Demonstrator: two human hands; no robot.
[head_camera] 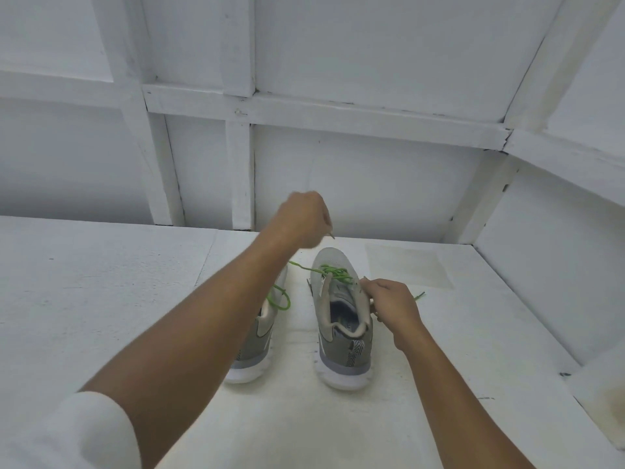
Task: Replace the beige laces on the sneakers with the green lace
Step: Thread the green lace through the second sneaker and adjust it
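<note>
While the green lace [334, 271] sits only partway up the eyelets of the sneaker [341, 336], we judge threading to be the step in hand. The left hand [301, 220], fist curled, appears to hold one end raised above the toe; the right hand [392, 306] pinches the lace at the eyelet edge just beside it, with a loose end trailing beyond it on the tabletop [101, 282]. The next move calls for feeding the following eyelet; the second sneaker [257, 333] lies beneath the left forearm.

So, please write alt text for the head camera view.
The left hand lifts a green lace from the right sneaker; the right hand holds its side. The left sneaker, also green-laced, stands beside it on a white table.
</note>
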